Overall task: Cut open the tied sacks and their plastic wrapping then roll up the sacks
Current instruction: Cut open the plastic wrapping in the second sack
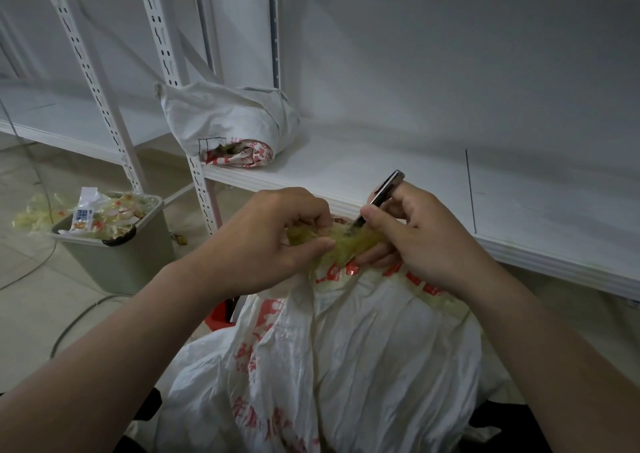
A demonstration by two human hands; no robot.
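A white woven sack (363, 359) with red print stands in front of me, its neck bunched and wrapped in yellowish plastic wrapping (349, 243). My left hand (273, 241) pinches the wrapping at the neck from the left. My right hand (419, 241) grips a slim dark metal knife (381, 194), its tip down in the plastic between both hands. A rolled-up white sack (228, 123) with red print lies on the white shelf (415, 182) behind.
A grey-green bin (121, 255) full of yellowish plastic scraps stands on the tiled floor at the left. White slotted shelf uprights (204, 192) rise beside it. Cables run across the floor. Something red (218, 314) shows behind the sack.
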